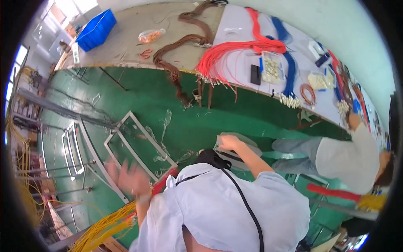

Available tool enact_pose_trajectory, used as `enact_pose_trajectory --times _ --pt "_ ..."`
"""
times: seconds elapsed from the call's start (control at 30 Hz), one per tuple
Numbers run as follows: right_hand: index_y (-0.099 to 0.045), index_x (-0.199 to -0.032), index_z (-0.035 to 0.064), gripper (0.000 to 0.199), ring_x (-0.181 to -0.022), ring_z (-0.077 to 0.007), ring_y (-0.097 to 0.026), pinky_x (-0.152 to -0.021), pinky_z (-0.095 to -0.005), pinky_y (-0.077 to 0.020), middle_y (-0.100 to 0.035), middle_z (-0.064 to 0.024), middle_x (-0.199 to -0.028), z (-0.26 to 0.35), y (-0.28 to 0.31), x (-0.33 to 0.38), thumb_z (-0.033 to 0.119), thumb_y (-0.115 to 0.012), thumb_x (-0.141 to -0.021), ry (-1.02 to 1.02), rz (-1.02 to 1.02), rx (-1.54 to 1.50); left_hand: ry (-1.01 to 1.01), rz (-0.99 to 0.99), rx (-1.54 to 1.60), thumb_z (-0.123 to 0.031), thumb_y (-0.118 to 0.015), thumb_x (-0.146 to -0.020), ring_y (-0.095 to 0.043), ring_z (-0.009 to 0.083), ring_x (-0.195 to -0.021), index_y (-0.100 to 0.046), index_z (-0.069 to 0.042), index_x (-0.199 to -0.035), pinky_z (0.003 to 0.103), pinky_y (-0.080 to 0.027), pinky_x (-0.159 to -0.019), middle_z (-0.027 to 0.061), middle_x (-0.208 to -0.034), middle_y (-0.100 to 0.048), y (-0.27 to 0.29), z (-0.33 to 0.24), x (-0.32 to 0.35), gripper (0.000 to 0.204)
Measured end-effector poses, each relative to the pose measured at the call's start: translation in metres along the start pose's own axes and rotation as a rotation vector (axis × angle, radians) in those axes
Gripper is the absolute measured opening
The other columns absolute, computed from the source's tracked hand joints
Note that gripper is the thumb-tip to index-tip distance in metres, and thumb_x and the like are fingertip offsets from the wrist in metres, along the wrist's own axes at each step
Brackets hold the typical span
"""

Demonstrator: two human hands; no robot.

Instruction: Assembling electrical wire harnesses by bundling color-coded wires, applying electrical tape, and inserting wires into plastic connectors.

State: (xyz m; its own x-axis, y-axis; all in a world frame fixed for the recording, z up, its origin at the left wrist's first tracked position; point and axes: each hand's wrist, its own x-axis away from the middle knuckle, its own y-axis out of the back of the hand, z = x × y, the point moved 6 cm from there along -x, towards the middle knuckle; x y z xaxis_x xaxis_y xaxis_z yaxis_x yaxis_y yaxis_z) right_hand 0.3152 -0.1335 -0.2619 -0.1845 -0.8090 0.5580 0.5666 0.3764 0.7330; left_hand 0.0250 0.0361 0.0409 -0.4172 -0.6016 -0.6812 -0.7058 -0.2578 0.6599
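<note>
My left hand (129, 178) is raised at the left of my body, smeared by motion. Its fingers look spread, with nothing visible in them. Beside its wrist is a red wrapped bundle (165, 179), and a bundle of yellow wires (103, 229) hangs below. My right hand (229, 143) is out in front of me, closed on a translucent plastic bag (247, 147) that hangs over the green floor. What the bag contains, if anything, I cannot make out. A black strap (247, 206) runs down my pale shirt.
A long table (126, 52) curves across the far side, with red wires (239, 48), brown wires (184, 40), a blue bin (97, 30) and a connector box (272, 69). Metal frames (140, 147) stand at left. Another person (348, 153) works at right.
</note>
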Motion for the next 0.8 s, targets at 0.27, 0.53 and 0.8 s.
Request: enact_pose_trajectory --times 0.27,0.53,0.8 --pt "-0.053 -0.12 0.0025 0.051 -0.105 -0.0367 -0.06 -0.088 -0.0449 -0.0495 -0.062 -0.0209 -0.111 0.072 0.069 -0.124 0.033 -0.067 -0.082 0.208 -0.169 -0.184 0.233 1.074 0.602 -0.023 -0.067 -0.087 -0.063 0.0319 -0.102 -0.057 0.001 -0.122 0.037 -0.049 -0.09 0.0201 -0.117 -0.062 -0.198 0.04 0.015 0.044" --pt "-0.053 -0.126 0.0017 0.055 -0.115 -0.0379 -0.055 -0.097 -0.0432 -0.045 -0.058 -0.0224 -0.125 0.087 0.078 -0.228 0.034 -0.065 -0.084 0.113 -0.045 -0.435 0.957 0.904 0.739 -0.016 -0.069 -0.086 -0.059 0.0254 -0.112 -0.047 0.007 -0.131 0.033 -0.045 -0.097 0.0198 -0.122 -0.061 -0.439 0.273 -0.043 0.055" --pt "-0.05 -0.13 -0.002 0.064 -0.126 -0.0356 -0.047 -0.105 -0.0408 -0.0384 -0.051 -0.024 -0.132 0.083 0.11 -0.385 0.037 -0.069 -0.083 -0.16 -0.309 -0.743 1.553 0.673 1.265 -0.02 -0.068 -0.086 -0.053 0.0183 -0.113 -0.052 -0.004 -0.127 0.032 -0.038 -0.098 0.0047 -0.12 -0.06 -0.641 0.365 -0.07 0.047"
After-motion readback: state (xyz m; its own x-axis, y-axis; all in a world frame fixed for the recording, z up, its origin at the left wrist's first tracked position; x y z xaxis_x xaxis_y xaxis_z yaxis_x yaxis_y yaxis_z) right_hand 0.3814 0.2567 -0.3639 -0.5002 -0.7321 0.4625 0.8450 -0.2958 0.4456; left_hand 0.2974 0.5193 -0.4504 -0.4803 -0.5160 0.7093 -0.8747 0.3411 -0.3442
